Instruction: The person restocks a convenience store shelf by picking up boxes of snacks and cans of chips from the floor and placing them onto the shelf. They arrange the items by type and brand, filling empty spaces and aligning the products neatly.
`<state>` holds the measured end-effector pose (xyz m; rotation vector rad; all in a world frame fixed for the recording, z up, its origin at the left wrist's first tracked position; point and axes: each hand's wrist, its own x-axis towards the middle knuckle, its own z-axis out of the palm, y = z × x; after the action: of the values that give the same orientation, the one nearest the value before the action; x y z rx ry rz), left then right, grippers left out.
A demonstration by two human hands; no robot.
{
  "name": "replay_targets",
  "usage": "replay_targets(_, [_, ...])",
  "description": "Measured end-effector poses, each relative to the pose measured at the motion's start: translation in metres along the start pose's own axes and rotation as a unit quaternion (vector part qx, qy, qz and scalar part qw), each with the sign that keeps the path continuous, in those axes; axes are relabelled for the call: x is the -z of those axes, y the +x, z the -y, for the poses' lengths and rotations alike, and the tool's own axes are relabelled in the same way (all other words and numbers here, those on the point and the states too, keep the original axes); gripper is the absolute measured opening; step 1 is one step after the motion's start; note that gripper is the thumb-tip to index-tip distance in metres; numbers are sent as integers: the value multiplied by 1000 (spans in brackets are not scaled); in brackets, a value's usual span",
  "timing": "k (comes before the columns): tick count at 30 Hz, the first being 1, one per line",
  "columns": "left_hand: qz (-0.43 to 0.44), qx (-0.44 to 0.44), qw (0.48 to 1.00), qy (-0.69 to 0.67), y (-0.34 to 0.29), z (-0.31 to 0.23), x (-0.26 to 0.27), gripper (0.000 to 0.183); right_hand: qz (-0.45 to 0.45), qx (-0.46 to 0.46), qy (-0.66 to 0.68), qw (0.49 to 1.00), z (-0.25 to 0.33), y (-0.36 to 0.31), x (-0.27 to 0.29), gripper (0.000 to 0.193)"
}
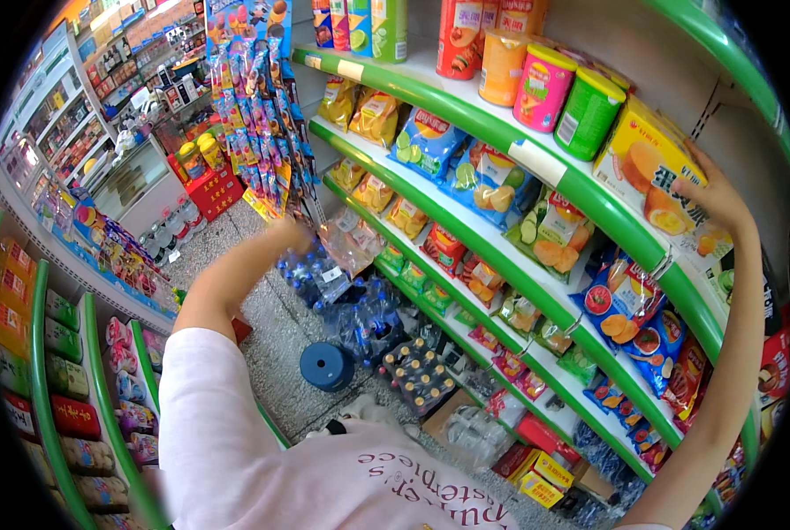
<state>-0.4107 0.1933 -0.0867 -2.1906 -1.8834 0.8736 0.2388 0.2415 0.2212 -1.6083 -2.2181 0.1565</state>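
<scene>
Yellow pie carton (642, 155) sits in your right hand (717, 199), closed on the carton's right end with the thumb on the front face and the fingers round the edge behind it; how hard you press does not show. The carton stands on the shelf's green lip (589, 187), left of that grip. Because you hold only one end, the free end could swing left if your wrist turns, and knock the green canister (582, 113) just beside it, which could push the pink canister (543, 88) farther along. Pull it past the lip with a loose thumb and the carton could slip onto the cucumber chip bag (550, 232) or the tomato chip bag (620, 296) below your grip. Squeeze too hard and the thin board could dent.

Your left hand (291, 237) is well apart, beside clear plastic packaging (349, 243); its fingers are hidden, so I cannot tell whether they close on it. Just above that hand hang strips of candy packets (255, 110): a raised wrist could snag them.
</scene>
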Motion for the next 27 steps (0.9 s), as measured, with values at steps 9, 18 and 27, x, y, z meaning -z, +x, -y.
replay_targets(9, [36, -239, 776, -583, -72, 2, 33, 50, -24, -14, -53, 998, -1, -16, 7, 97])
replay_targets(18, [-381, -104, 801, -450, 15, 31, 133, 43, 7, -69, -140, 988, 35, -4, 21, 95])
replay_targets(27, [-633, -130, 561, -518, 124, 8, 333, 81, -201, 130, -79, 968, 189, 125, -69, 39])
